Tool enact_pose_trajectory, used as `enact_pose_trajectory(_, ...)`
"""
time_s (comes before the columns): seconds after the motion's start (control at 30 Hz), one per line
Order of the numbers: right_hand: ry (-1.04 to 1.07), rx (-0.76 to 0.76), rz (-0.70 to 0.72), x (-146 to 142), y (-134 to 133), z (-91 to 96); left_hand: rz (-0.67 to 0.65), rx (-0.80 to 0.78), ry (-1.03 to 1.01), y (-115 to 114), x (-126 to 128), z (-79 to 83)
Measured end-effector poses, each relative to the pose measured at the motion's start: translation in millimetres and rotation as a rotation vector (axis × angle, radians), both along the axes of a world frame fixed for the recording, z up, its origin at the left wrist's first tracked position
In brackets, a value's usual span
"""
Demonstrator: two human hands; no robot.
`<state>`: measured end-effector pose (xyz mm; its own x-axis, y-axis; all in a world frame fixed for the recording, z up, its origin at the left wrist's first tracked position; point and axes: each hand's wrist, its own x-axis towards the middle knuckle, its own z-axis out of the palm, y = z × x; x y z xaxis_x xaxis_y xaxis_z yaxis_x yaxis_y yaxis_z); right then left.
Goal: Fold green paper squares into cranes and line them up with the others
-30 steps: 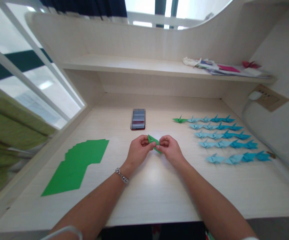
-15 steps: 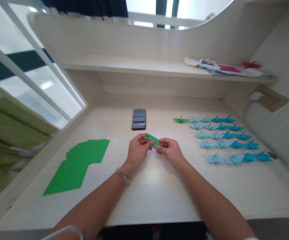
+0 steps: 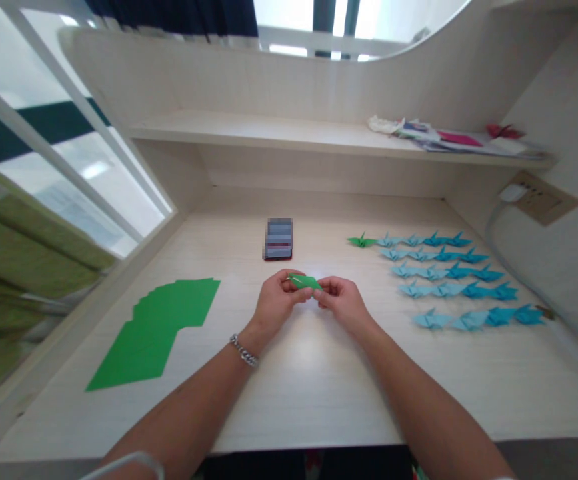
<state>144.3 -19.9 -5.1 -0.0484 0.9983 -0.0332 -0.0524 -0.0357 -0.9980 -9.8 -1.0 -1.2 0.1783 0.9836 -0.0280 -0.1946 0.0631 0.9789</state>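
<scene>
A small folded piece of green origami paper [image 3: 305, 281] is held between both hands above the middle of the desk. My left hand [image 3: 279, 299] pinches its left end, thumb along the near edge. At the right end, the thumb and fingers of my right hand [image 3: 339, 297] close on it. Overlapping sheets of green paper [image 3: 161, 327] lie to the left. To the right rest rows of folded paper cranes [image 3: 431, 271] in light and darker blue, with one green crane [image 3: 362, 241] at the left of the farthest row.
A phone [image 3: 279, 239] lies on the desk [image 3: 309, 387] beyond my hands. The shelf [image 3: 249, 132] above carries papers [image 3: 443, 138] at its right. A white plug and cable sit in the wall socket [image 3: 543, 197]. White bars and a green curtain [image 3: 23, 287] stand at left.
The green folded paper has turned in my fingers, from slanting down to the right to lying flatter and wider. Both hands stay in nearly the same place.
</scene>
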Motion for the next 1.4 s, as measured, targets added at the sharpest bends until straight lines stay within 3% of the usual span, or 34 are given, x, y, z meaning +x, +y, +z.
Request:
enact_pose_trajectory(0.2, -0.089, 0.003, 0.066, 4.6, 1.7, -5.6, 0.075, 0.034, 0.109, 2.7, -2.5, -3.6)
enact_pose_trajectory(0.43, 0.022, 0.061, -0.022, 4.0, 1.4, -3.0, 0.021, 0.039, 0.037, 1.1, -2.1, -0.4)
enact_pose_trajectory(0.67, -0.139, 0.161, -0.076, 4.7, 0.4, -1.1, 0.014, 0.122, 0.082, -2.3, 0.0, 1.7)
enact_pose_trajectory(1.03, -0.126, 0.137, -0.137, 6.0, -2.2, 5.6, 0.040, 0.196, 0.211, -1.3, -0.9, -1.1)
enact_pose_trajectory(1.4, -0.129, 0.222, -0.171, 3.2, -3.5, 1.9, 0.040, 0.270, 0.232, -4.4, -0.5, 0.8)
